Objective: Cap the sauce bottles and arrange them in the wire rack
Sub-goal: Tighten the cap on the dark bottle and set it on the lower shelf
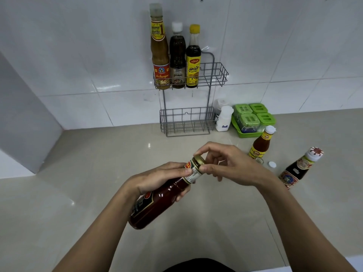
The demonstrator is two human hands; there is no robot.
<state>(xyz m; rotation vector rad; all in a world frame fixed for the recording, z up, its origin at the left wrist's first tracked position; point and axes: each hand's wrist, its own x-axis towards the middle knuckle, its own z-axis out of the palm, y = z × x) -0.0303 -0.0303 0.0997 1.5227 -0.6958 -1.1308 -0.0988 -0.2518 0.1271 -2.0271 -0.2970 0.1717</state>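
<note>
Standing in the upper basket of the wire rack are three capped bottles; two more sauce bottles are seen on the counter, with one loose white cap between them. A red sauce bottle is held tilted over the counter, gripped by the left hand. Its gold cap is pinched by the fingers of the right hand.
</note>
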